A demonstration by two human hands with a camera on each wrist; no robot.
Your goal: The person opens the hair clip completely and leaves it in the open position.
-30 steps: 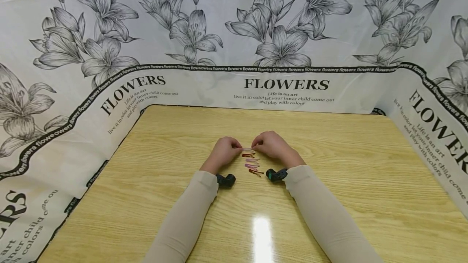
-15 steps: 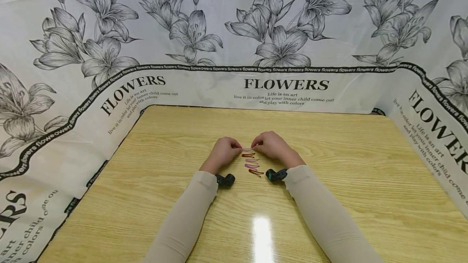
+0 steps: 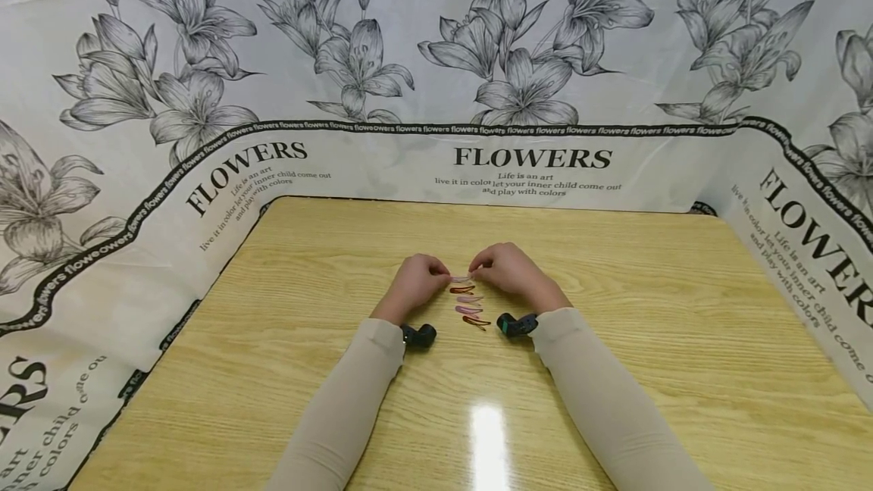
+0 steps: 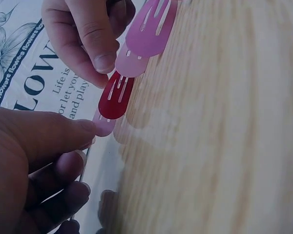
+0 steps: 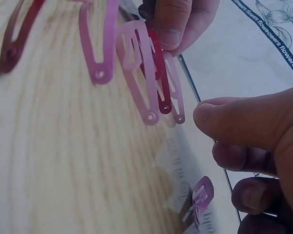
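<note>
In the head view a column of snap hair clips lies between the hands. At its far end is a pale pink hair clip [image 3: 461, 279]. My left hand [image 3: 419, 281] pinches that clip's left, rounded end; the left wrist view shows the thumb [image 4: 78, 129] at its edge. My right hand [image 3: 508, 271] is at the other end; in the right wrist view a small gap separates its thumb [image 5: 219, 117] from the clip's tip. Nearer lie a red clip [image 3: 461, 290], a light pink clip [image 3: 469, 300], a purple clip [image 3: 467, 311] and a dark red clip [image 3: 475, 320].
The clips lie on a wood-grain table [image 3: 614, 309]. A flower-print cloth [image 3: 382, 165] with lettering rises behind and along both sides. In the right wrist view a small purple slotted piece [image 5: 203, 192] shows close to the right hand's lower fingers. Black wrist cameras [image 3: 516, 325] extend inward above the table.
Both hands keep almost the same place at the ends of the pale pink hair clip. The head view has shifted very slightly; the other clips lie as before.
</note>
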